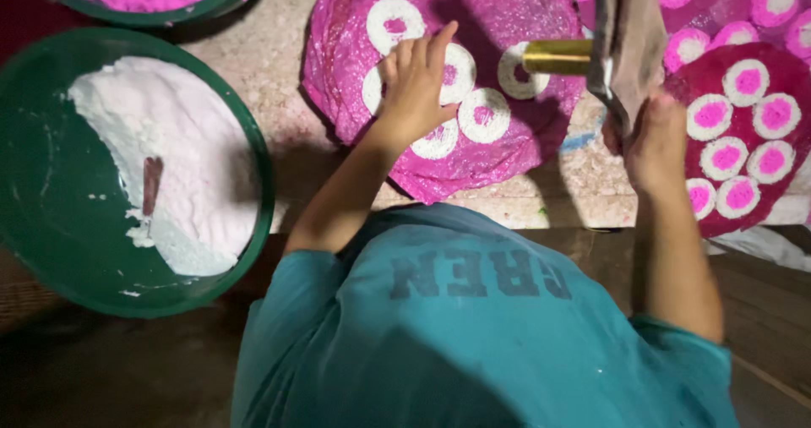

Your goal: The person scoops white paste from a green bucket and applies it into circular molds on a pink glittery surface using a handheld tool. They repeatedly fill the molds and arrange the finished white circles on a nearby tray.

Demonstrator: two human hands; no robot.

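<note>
Left hand (pixel 416 81) presses powdery white rings (pixel 482 114) on glittery pink sheet (pixel 515 22).

Under the left hand (pixel 416 86), a round magenta glittery disc (pixel 498 153) lying flat, dotted with white rings with pink centres (pixel 483 114), fingertips resting on them; gripped in the right hand (pixel 650 145), a tool with a brass cylinder head (pixel 557 57) pointing toward the left hand, above the disc.

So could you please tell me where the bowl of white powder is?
The green bowl of white powder sits at the left of the head view, beside the left hand's arm.
</note>
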